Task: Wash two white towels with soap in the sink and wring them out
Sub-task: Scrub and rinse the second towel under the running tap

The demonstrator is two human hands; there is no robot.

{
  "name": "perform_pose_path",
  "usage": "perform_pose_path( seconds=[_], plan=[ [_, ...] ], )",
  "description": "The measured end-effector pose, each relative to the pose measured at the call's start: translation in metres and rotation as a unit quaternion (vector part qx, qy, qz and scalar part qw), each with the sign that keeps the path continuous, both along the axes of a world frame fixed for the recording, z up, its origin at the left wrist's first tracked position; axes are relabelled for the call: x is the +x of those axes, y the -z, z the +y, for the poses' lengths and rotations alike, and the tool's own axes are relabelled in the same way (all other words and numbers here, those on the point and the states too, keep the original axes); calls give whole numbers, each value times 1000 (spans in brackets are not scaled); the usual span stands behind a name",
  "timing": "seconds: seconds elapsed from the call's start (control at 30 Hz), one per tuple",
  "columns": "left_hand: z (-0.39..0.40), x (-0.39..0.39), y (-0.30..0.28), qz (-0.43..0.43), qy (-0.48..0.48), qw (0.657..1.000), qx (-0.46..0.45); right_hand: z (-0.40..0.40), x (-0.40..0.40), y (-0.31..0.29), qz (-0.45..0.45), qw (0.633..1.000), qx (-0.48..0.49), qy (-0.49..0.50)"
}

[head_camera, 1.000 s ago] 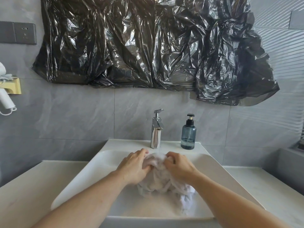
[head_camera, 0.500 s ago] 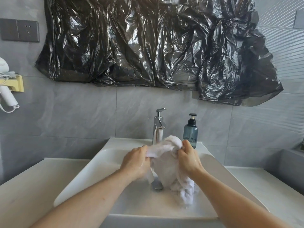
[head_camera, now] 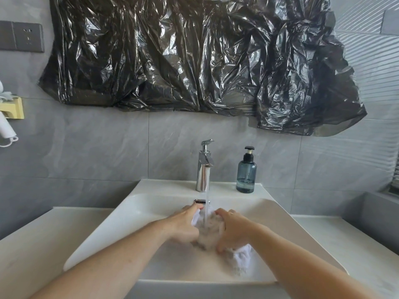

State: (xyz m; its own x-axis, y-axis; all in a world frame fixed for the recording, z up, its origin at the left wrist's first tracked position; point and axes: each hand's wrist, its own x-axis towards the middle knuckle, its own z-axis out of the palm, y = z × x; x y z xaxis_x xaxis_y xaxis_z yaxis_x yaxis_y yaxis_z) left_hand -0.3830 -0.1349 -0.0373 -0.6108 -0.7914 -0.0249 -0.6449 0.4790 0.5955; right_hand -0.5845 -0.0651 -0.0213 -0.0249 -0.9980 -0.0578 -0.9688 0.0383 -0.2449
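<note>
A wet white towel (head_camera: 208,230) is bunched up low in the white sink (head_camera: 112,231), under the water stream from the chrome faucet (head_camera: 204,167). My left hand (head_camera: 183,225) grips the towel's left side. On its right side my right hand (head_camera: 232,229) grips it too, fingers curled down into the cloth. A loose end of the towel (head_camera: 244,258) trails below my right wrist. Only one towel can be made out. A blue-grey soap pump bottle (head_camera: 246,172) stands on the sink ledge right of the faucet.
White countertop (head_camera: 32,240) flanks the sink on both sides. A black plastic sheet (head_camera: 194,57) covers the wall above. A wall socket (head_camera: 21,36) and a white hair dryer in a yellow holder (head_camera: 8,117) are at the far left.
Half a second ago both hands held the towel raised in front of the faucet; now they have pushed it down into the basin under the running water.
</note>
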Motion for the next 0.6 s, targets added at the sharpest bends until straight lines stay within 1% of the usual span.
perform_pose_path(
  seconds=[0.03,0.07,0.17,0.2,0.27,0.37,0.47,0.53,0.57,0.6],
  plan=[
    [2,-1,-1,3,3,1000,11,-2,-1,2,3,1000,-10,-8],
    [7,-3,-3,-8,3,1000,1,-3,-1,3,-3,999,-27,-18],
    [14,-8,-6,-70,2,993,-98,-1,1,-3,-56,990,-119,-55],
    [12,-8,-6,-68,-13,991,-116,0,3,-5,-77,982,-159,-64],
    [11,-6,-11,-28,-54,989,-136,2,8,-8,-121,963,-231,-72],
    [17,-4,-23,11,-110,973,-202,2,13,-7,-160,938,-292,-93],
    [19,-4,-30,20,-171,951,-258,1,15,-8,-162,944,-272,-92],
    [20,-4,-31,5,-197,945,-261,4,17,-11,-160,958,-230,-68],
    [20,-3,-30,-16,-199,948,-249,6,16,-12,-145,969,-194,-56],
    [19,-2,-28,-44,-194,951,-235,7,16,-13,-109,982,-147,-47]
  ],
)
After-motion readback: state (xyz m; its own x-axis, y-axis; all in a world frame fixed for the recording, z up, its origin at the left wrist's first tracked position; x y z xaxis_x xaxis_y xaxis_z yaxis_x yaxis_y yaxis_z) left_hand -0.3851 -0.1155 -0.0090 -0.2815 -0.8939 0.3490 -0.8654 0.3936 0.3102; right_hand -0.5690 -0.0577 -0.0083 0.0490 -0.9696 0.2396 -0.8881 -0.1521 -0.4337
